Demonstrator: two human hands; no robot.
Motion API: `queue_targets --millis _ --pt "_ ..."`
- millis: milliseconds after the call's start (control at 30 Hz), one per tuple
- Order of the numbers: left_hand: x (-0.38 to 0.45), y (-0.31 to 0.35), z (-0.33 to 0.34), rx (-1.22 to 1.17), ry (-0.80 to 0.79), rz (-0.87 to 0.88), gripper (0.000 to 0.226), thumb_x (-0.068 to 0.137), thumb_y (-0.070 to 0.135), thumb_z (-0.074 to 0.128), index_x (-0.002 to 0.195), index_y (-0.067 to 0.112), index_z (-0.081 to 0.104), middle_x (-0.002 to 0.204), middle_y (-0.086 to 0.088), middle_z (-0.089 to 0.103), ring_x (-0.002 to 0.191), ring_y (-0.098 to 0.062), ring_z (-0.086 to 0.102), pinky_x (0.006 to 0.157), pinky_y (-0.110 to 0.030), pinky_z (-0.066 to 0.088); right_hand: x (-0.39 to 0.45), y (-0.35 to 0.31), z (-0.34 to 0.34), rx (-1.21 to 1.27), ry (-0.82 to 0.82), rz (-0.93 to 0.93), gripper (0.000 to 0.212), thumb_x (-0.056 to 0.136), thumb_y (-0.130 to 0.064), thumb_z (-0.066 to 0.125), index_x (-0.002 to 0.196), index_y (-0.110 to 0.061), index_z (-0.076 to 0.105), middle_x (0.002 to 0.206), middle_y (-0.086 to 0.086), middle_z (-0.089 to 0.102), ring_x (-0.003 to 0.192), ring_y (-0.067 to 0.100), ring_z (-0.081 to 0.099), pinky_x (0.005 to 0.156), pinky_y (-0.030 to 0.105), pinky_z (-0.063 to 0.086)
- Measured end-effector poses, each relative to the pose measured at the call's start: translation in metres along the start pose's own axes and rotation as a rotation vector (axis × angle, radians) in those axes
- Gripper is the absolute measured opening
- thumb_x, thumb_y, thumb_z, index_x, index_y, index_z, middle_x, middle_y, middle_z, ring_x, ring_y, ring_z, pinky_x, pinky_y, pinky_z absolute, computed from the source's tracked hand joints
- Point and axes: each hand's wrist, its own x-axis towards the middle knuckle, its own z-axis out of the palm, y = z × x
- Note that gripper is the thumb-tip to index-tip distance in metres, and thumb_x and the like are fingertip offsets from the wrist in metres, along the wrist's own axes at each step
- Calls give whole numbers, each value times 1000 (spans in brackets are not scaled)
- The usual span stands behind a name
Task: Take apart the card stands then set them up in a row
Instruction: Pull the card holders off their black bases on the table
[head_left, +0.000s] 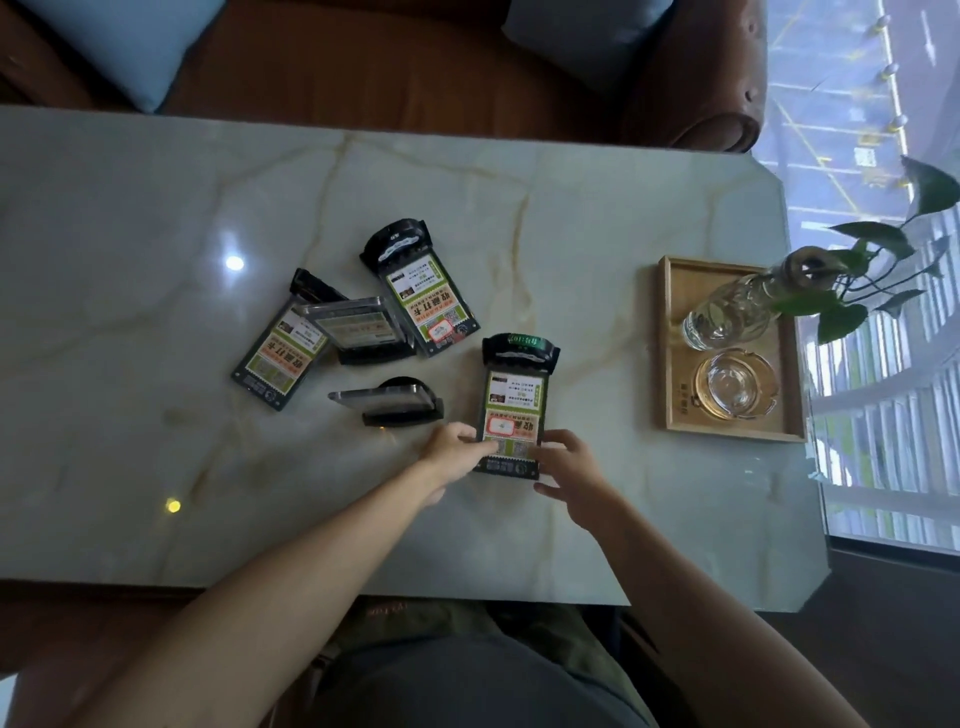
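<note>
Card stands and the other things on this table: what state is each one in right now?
Card stand nearest the person: lying flat, card in base, gripped by left hand and right hand.
Far card stand: lying flat, assembled.
Left card stand: lying flat, partly under another.
Middle card stand: upright.
Near-left card stand: upright.
Glass ashtray: empty, in wooden tray.
Glass bottle: holds a plant.

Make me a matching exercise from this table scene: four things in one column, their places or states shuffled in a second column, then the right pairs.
Things:
1. card stand with the green-lit base
2. glass ashtray
3. glass bottle with the plant
4. blue cushion

Places or states:
A. on the brown sofa
B. far half of the wooden tray
C. near half of the wooden tray
D. held at its near end by both hands

Pairs: 1-D, 2-C, 3-B, 4-A
</note>
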Motion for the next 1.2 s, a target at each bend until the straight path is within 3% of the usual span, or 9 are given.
queue_targets --millis 100,267,433,533,633,700,800,1033,1200 --pt "-4 16 6 -35 -2 35 30 83 24 78 105 13 61 100 -7 68 80 -17 61 67 -30 50 0 -14 -13 11 42 -52 30 89 -6 70 115 -14 59 103 15 70 85 25 70 64 34 58" --pt "-4 63 16 -128 64 125 28 81 14 79 103 9 62 101 -13 72 79 -21 65 80 -38 57 -10 -69 -38 19 98 -240 30 89 1 67 117 -8 57 95 14 69 75 24 68 58 33 57" --pt "-5 115 12 -278 123 258 27 88 9 73 112 3 61 94 -10 70 65 -13 65 57 -17 55 -11 -123 -55 28 74 -375 5 92 -3 66 93 -7 69 78 16 68 54 20 63 56 31 57" --pt "-5 136 4 -295 141 278 21 91 13 70 106 -1 68 87 -12 71 61 -12 64 55 -16 53 -11 -150 -58 14 51 -400 11 92 -7 65 83 -8 70 73 14 65 56 21 61 58 33 60" --pt "0 150 0 -335 142 288 20 93 18 67 99 0 72 78 -10 70 65 -17 65 63 -23 57 -10 -168 -59 33 12 -416 14 93 -15 62 85 -7 70 73 11 61 58 22 60 64 38 59" --pt "4 158 -3 -388 139 297 19 94 23 66 92 5 73 82 -11 71 73 -22 68 74 -35 60 -9 -177 -59 30 -6 -430 18 94 -23 61 92 -8 71 77 8 61 62 23 63 66 38 59" --pt "12 164 -8 -411 132 306 19 96 30 62 85 17 71 92 -9 72 81 -22 70 78 -37 58 -6 -185 -57 -6 -37 -471 20 96 -31 62 101 -13 68 85 6 63 67 22 65 70 39 58" --pt "23 163 -13 -482 99 268 38 102 42 49 111 9 66 101 -8 71 88 -22 70 84 -41 58 5 -190 -47 19 -29 -501 33 96 -45 60 112 -16 64 93 8 67 71 22 69 74 42 59" --pt "35 148 -10 -453 210 178 24 93 43 59 82 22 58 88 -8 61 79 -22 58 73 -34 48 9 -192 -43 88 0 -467 36 96 -44 60 114 -12 63 90 8 66 70 22 66 78 46 60"
